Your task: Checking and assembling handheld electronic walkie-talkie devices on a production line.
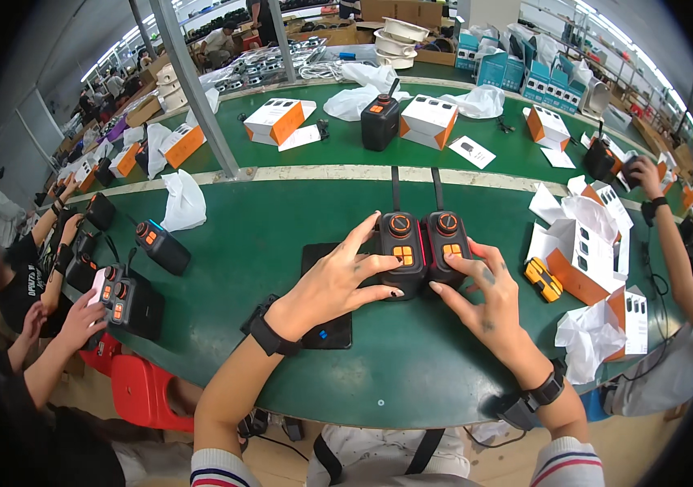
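Note:
Two black boxy devices stand side by side on the green table, each with an orange-ringed knob, orange buttons and a strap reaching away. My left hand (322,284) grips the left device (403,242), one finger along its far left edge, another at the orange buttons and the thumb low on its near edge. On the right device (448,237), my right hand (488,294) has a finger at the buttons and the thumb at the near side. A thin red glow shows between the two devices. Partly under my left hand and wrist lies a flat black slab (334,331).
Right of my hands are a yellow-and-black gadget (543,280), opened white-and-orange boxes (578,256) and crumpled white wrapping (590,337). At left, a co-worker's hand (83,321) touches similar devices (137,304). A metal post (200,105) rises by the table's far edge.

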